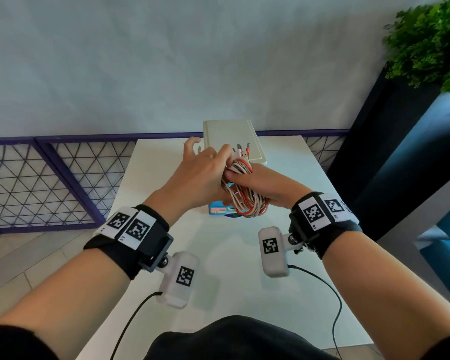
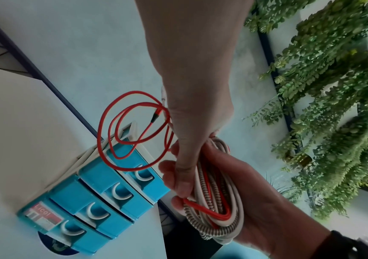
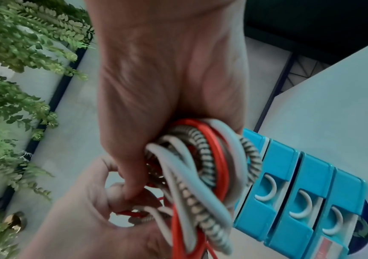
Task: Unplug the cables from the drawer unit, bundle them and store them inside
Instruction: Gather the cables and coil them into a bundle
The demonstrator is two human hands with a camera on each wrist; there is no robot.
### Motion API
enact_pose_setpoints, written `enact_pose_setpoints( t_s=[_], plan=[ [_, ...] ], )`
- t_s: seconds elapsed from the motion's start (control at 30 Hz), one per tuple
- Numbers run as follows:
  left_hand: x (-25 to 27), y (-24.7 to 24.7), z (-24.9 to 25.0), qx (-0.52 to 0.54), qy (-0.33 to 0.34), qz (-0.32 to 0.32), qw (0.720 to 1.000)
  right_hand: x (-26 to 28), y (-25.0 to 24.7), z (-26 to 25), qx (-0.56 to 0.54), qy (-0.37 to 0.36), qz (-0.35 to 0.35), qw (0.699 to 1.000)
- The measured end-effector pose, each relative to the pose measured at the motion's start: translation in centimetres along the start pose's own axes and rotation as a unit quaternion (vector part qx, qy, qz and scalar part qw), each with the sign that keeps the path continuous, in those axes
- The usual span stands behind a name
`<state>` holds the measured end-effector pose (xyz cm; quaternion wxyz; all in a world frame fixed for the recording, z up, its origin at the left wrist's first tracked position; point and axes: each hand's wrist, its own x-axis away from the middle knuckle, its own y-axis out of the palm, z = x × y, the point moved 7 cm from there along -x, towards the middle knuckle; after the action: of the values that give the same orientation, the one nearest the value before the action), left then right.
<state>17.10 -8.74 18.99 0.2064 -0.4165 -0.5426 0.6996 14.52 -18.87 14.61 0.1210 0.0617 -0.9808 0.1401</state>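
Right hand [image 1: 257,180] clamps coiled cables [image 1: 244,201] so loops stay gathered; left hand [image 1: 200,170] pinches loose red strand at bundle top, likely to wrap. Bundle hovers above tabletop [image 1: 231,255], before closed blue drawers [image 2: 103,196].

Office-type room w/ white table [image 1: 244,268], planter greenery [image 1: 431,40]
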Motion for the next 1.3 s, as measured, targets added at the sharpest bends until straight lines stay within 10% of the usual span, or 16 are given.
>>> enact_pose_setpoints(
  t_s=[0.23,0.33,0.43,0.53,0.73,0.9,1.07,1.3],
  plan=[
    [-0.6,1.4,0.8,0.063,0.006,-0.078,0.995,0.2,0.0,2.0,-0.087,0.016,0.0,0.996],
    [0.1,3.0,-0.1,0.341,-0.059,-0.203,0.916,0.6,-0.8,2.1,-0.094,0.009,-0.001,0.996],
    [0.0,2.4,-2.8,0.471,-0.149,-0.099,0.864,1.3,-1.4,2.4,-0.096,0.02,-0.011,0.995],
    [0.5,2.1,-5.6,0.459,-0.21,-0.007,0.863,1.5,-1.9,3.4,-0.142,0.049,-0.002,0.989],
    [2.0,4.8,-3.0,0.396,-0.134,-0.127,0.9,1.4,-0.8,3.8,-0.233,0.05,-0.054,0.97],
    [1.6,5.4,-2.4,0.452,-0.144,-0.068,0.878,1.8,0.3,3.8,-0.176,0.072,-0.105,0.976],
    [1.3,5.2,-2.9,0.295,-0.105,-0.105,0.944,1.9,-0.9,3.8,-0.186,0.094,-0.076,0.975],
    [1.9,6.2,-5.0,0.441,-0.188,-0.115,0.87,1.8,-3.0,3.8,-0.217,0.121,-0.004,0.969]
  ],
)
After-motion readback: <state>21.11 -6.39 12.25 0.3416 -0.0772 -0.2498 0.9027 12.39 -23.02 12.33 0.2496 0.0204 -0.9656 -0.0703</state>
